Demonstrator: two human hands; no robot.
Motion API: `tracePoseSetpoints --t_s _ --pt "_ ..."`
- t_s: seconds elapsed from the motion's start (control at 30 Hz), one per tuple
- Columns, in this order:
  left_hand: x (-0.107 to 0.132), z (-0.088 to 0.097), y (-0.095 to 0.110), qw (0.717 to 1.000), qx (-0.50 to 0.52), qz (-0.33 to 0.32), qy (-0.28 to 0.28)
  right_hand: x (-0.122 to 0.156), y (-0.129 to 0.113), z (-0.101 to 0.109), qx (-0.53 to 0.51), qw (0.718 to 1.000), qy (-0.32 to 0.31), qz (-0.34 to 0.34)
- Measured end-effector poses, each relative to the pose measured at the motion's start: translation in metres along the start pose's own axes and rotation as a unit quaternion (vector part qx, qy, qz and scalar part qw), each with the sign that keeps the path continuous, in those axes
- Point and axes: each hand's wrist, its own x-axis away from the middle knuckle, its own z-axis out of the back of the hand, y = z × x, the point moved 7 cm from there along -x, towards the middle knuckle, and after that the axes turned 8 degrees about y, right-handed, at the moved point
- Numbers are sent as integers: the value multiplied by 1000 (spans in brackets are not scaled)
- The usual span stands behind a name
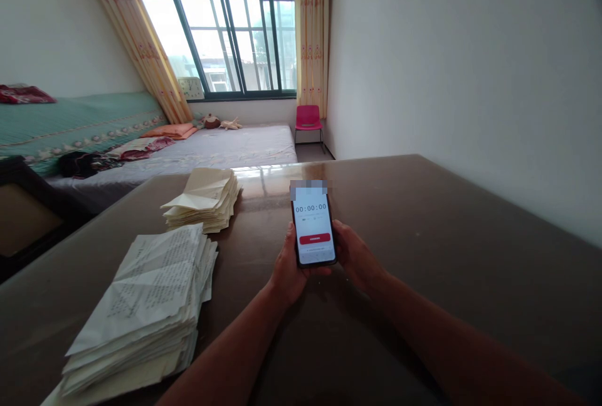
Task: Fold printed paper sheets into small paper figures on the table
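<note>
A printed paper stack (150,280) and a yellower paper stack (202,199) lie on the brown worktop (446,236). The person's left hand (289,271) has its fingers clamped on the smartphone (314,250), held over the worktop; probably light, stiff, slick and fragile, it suits a hold by its long edges. The right hand (360,258) clasps the opposite edge with its fingers.

Paper stacks (141,287) on table (451,236), left of phone (314,224)

Phone (313,224) is blk-edged w/ red btn (315,238), table (470,236) brn, chair (308,118) pink.
</note>
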Motion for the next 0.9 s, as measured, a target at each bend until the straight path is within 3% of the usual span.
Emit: tracePoseSetpoints --t_s 0.9 --pt "0 2 1 1000 -2 2 3 0 1 -1 -4 1000 -6 2"
